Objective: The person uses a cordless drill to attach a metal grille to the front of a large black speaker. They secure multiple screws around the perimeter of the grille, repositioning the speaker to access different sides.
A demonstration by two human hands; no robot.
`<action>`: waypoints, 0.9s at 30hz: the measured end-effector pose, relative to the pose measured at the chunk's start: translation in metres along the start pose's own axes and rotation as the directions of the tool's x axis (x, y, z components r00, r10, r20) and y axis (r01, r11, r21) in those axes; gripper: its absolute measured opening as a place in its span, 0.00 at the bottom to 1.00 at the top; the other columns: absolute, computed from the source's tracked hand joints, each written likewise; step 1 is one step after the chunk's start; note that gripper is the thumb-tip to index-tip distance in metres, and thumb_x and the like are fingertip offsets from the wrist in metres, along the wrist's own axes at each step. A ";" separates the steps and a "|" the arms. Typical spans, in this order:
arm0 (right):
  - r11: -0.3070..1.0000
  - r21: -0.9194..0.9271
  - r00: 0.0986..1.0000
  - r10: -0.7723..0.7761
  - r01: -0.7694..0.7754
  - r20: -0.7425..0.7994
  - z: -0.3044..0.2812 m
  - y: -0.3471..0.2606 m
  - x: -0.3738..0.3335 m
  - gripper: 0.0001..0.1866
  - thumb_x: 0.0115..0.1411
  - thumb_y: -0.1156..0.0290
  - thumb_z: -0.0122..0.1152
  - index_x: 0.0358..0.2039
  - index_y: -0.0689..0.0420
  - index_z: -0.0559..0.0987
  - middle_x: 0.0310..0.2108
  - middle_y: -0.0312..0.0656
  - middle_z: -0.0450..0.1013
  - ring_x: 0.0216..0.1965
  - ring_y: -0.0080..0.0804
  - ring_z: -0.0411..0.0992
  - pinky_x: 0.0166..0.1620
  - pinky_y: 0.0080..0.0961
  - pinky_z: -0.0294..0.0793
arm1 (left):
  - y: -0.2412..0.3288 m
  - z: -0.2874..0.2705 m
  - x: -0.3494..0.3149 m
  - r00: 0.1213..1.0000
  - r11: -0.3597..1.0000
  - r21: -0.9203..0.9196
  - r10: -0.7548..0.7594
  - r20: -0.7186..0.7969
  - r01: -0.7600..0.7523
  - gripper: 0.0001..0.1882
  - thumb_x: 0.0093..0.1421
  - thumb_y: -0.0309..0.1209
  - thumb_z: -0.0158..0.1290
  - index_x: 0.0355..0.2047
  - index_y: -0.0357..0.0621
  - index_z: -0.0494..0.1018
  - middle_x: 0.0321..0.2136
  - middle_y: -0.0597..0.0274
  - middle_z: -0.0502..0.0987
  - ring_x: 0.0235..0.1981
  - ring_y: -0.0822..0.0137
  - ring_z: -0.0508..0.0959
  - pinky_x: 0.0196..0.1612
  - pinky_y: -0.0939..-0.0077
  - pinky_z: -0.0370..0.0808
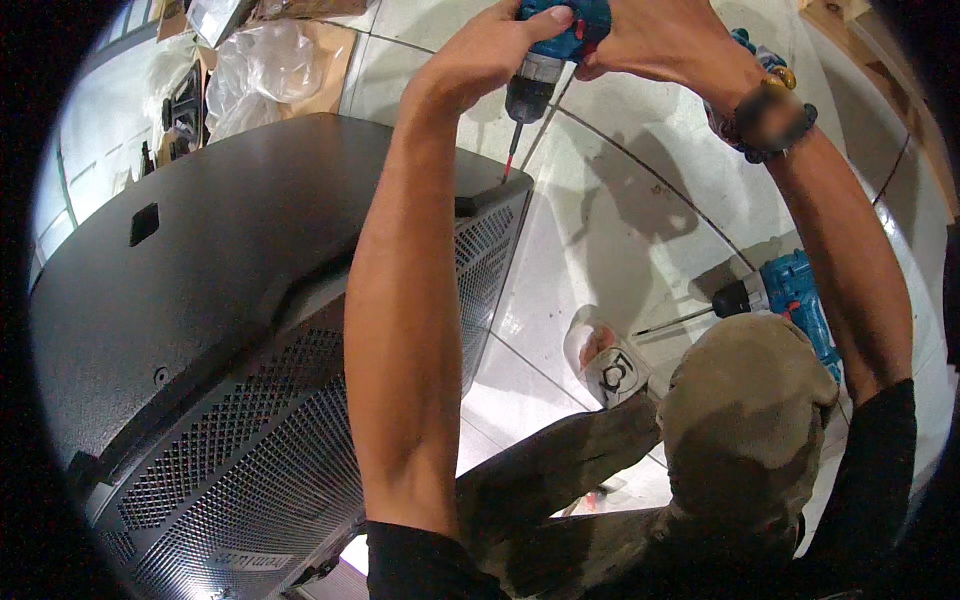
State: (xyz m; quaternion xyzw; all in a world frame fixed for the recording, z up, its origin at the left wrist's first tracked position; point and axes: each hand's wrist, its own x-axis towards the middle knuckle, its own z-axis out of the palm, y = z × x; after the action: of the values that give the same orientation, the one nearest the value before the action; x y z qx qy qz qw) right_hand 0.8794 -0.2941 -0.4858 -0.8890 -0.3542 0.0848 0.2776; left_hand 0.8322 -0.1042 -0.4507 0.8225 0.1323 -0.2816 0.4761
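Observation:
A blue cordless drill points down toward the end of a large black speaker cabinet. Its long thin bit has a red tip that reaches the cabinet's edge near the far corner; whether it sits in a screw cannot be seen. My left hand is closed against the drill's body, thumb across its side. From the right, my right hand wraps round the drill; its fingers are partly hidden and the top of the tool is cut off. A perforated black metal grille faces toward me.
A second blue drill lies on the tiled floor at the right, its bit pointing left. Near it stands a small clear container. Clear plastic wrap and cardboard lie beyond the cabinet. My bent knee is close by.

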 end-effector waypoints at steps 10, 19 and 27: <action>0.996 -0.004 0.994 0.088 -0.088 0.060 -0.008 -0.010 0.001 0.25 0.39 0.48 0.67 0.17 0.61 0.76 0.17 0.52 0.73 0.21 0.48 0.75 0.27 0.37 0.74 | 0.021 -0.003 -0.011 0.998 0.982 0.185 -0.036 -0.045 0.044 0.31 0.64 0.49 0.46 0.52 0.28 0.64 0.43 0.50 0.75 0.44 0.61 0.74 0.49 0.70 0.69; 1.000 0.000 0.995 0.026 -0.026 0.096 -0.007 -0.004 0.006 0.25 0.39 0.49 0.67 0.18 0.63 0.79 0.19 0.51 0.75 0.22 0.46 0.75 0.28 0.36 0.74 | 0.016 0.000 -0.007 0.999 0.994 0.104 -0.028 -0.022 0.030 0.29 0.65 0.48 0.45 0.50 0.30 0.67 0.38 0.55 0.76 0.38 0.65 0.74 0.45 0.72 0.69; 0.967 0.014 0.793 0.200 -0.254 0.576 0.001 0.012 0.034 0.25 0.38 0.43 0.69 0.27 0.52 0.85 0.27 0.40 0.79 0.30 0.39 0.76 0.33 0.34 0.74 | -0.041 0.002 0.050 0.976 0.980 -0.142 -0.111 0.190 0.139 0.21 0.65 0.45 0.44 0.45 0.39 0.72 0.36 0.60 0.77 0.36 0.66 0.75 0.42 0.71 0.71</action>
State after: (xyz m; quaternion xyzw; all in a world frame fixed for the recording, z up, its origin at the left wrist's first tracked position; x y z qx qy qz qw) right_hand 0.9110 -0.2779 -0.4923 -0.8455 -0.3072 0.3949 0.1866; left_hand 0.8519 -0.0872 -0.5101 0.7444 0.1613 -0.3734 0.5295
